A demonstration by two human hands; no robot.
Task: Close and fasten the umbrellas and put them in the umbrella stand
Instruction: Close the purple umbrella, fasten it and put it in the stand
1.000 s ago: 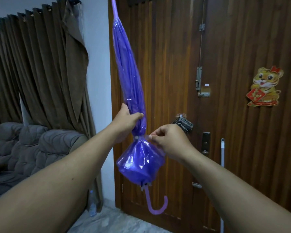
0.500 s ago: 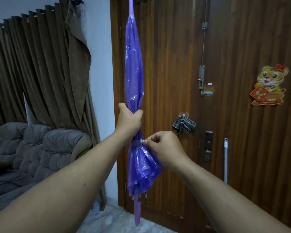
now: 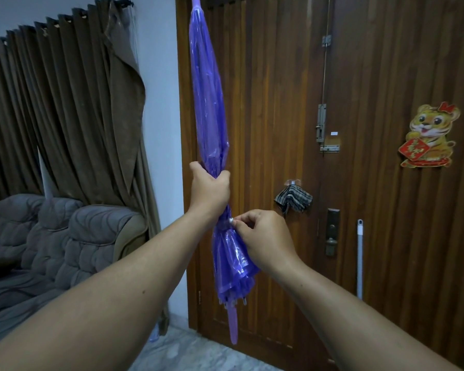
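Note:
A closed, translucent purple umbrella (image 3: 209,103) stands almost upright in front of me, tip up past the top edge, handle pointing down near the floor. My left hand (image 3: 209,190) grips the folded canopy around its middle. Just below it, my right hand (image 3: 263,238) pinches the small white snap of the fastening strap (image 3: 229,221) against the canopy. The canopy flares out loosely below the strap. No umbrella stand is in view.
A brown wooden door (image 3: 373,76) with bolts and a lock fills the right side. A small checked folded umbrella (image 3: 293,200) hangs on a door hook. A white stick (image 3: 360,258) leans on the door. A grey sofa (image 3: 51,236) and brown curtains are on the left.
The umbrella swung from tilted left to nearly upright and turned, so its hooked handle now looks straight. The bulging lower canopy has slimmed. My right hand moved in onto the strap snap.

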